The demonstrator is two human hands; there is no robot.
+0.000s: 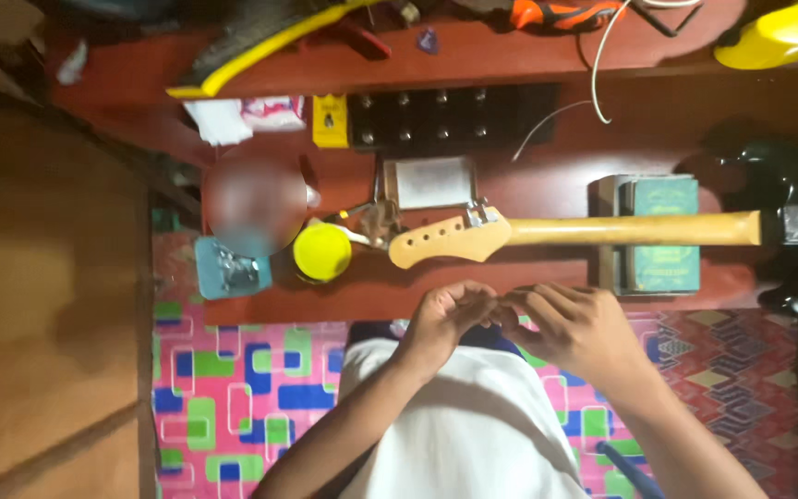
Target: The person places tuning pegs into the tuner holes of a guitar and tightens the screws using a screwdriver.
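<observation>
Lying face-down across a reddish-brown workbench (547,194), long axis running side to side in the head view: an electric guitar neck (602,229), pale yellowish wood, smooth and rounded at the back. Pointing its headstock (441,238) toward picture-left (row of empty tuner holes showing along its edge), heel ending at a black body (787,268) with a metal plate at picture-right. Resting midway on a green-topped block (662,236). Hovering just below the neck, apart from it: left hand (445,323) and right hand (574,328), fingertips meeting, pinching something too small to make out. Sitting near the headstock: a round yellow lid (322,251).
</observation>
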